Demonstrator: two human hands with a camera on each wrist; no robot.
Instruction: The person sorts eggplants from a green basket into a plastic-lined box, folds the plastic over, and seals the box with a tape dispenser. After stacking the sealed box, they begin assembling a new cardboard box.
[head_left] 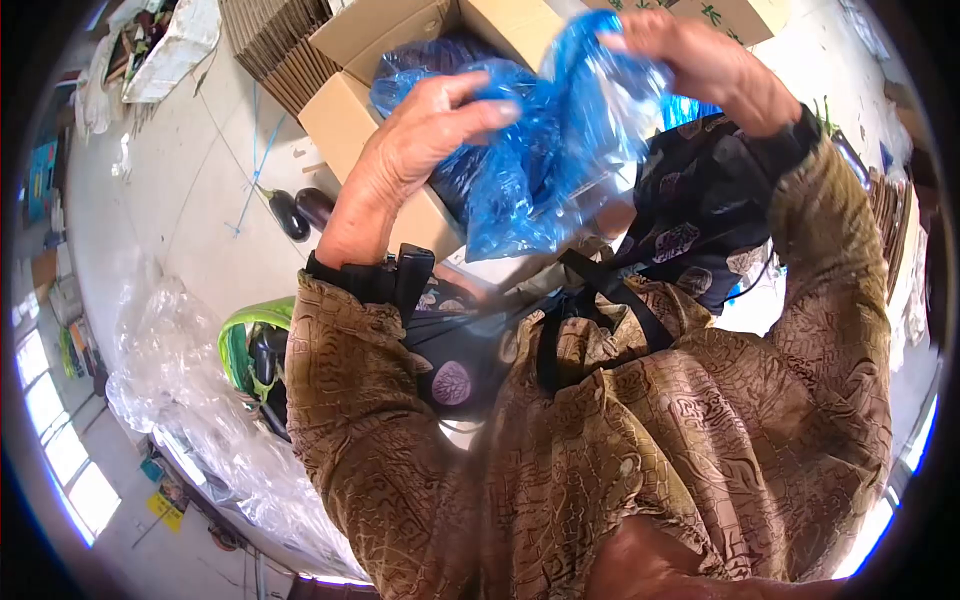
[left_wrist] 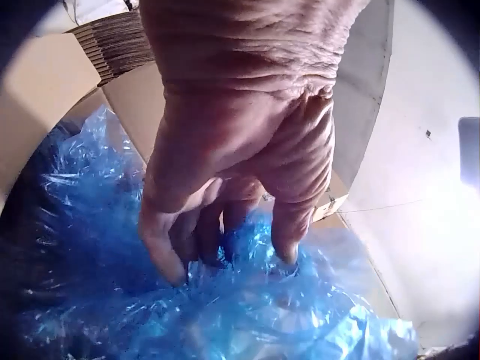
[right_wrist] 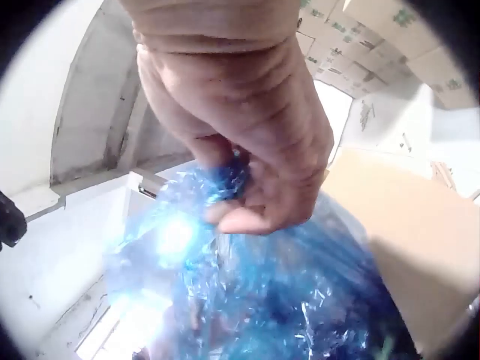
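A thin, crinkled blue plastic bag (head_left: 545, 150) lines an open cardboard box (head_left: 345, 125) and spills over its near side. My right hand (right_wrist: 247, 142) grips a gathered bunch of the bag's edge, lifting that part above the box. Over the other side of the bag, my left hand (head_left: 425, 130) reaches with its thumb and fingers spread apart. In the left wrist view the left fingertips (left_wrist: 174, 270) point down against the plastic, not closed round it. Dark shapes show under the blue film at the back of the box.
Two eggplants (head_left: 290, 213) lie on the pale floor left of the box. A green-rimmed container (head_left: 232, 335) with more eggplants stands nearby, beside heaped clear plastic (head_left: 180, 370). Flattened cardboard (head_left: 265, 45) is stacked behind the box. A white crate (head_left: 175, 50) sits at far left.
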